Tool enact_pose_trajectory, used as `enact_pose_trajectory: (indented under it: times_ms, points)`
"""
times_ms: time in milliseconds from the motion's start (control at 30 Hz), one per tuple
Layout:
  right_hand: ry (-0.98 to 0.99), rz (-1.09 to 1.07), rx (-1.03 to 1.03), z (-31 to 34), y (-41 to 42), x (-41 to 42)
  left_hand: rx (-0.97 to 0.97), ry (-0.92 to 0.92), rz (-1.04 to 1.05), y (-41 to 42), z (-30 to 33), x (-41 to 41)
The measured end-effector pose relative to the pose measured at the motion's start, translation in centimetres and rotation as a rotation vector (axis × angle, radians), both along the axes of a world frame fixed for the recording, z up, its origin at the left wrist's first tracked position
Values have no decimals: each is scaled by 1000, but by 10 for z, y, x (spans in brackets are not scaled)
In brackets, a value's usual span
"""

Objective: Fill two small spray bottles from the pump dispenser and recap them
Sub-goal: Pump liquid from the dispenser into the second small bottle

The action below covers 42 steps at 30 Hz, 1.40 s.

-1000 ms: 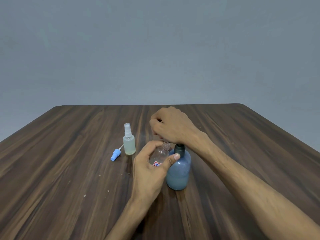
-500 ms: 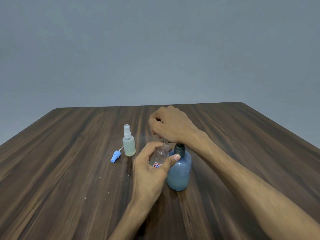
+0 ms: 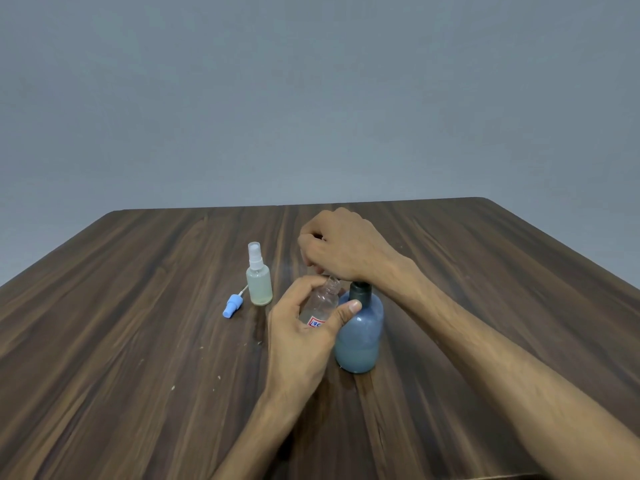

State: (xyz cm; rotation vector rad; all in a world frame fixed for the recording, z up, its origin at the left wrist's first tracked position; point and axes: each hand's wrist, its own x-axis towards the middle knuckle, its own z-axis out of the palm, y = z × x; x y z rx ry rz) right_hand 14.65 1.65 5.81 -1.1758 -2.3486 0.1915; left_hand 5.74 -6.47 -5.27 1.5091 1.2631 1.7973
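A person's left hand [image 3: 298, 336] holds an uncapped clear spray bottle [image 3: 323, 303] tilted against the blue pump dispenser [image 3: 360, 332], its grip clamped on the bottle with the thumb across the red-and-white label and the fingers curled round the far side. The bottle's open neck sits just under the right hand [image 3: 346, 249], which lies on top of the dispenser's dark pump head [image 3: 360, 294] with curled fingers hiding the spout; whether that grip is closed round the head or only pressing on it cannot be told. The dispenser stands upright near the middle of the dark wood tabletop [image 3: 138, 341], pale liquid filling roughly its lower part. Toward the left of the hands, a second small spray bottle [image 3: 259, 280] stands upright with its clear sprayer cap on and pale liquid inside. Just beside it, on the side nearer the left edge, a loose blue sprayer cap [image 3: 231, 305] lies on its side with its thin tube pointing toward that bottle. A grey wall [image 3: 311, 98] rises behind the far edge.
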Motion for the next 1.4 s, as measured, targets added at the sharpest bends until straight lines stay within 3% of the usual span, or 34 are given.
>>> enact_pose_trajectory:
  times_ms: [1400]
  points:
    - [-4, 26, 21, 4, -3, 1, -14, 8, -7, -1, 1, -1]
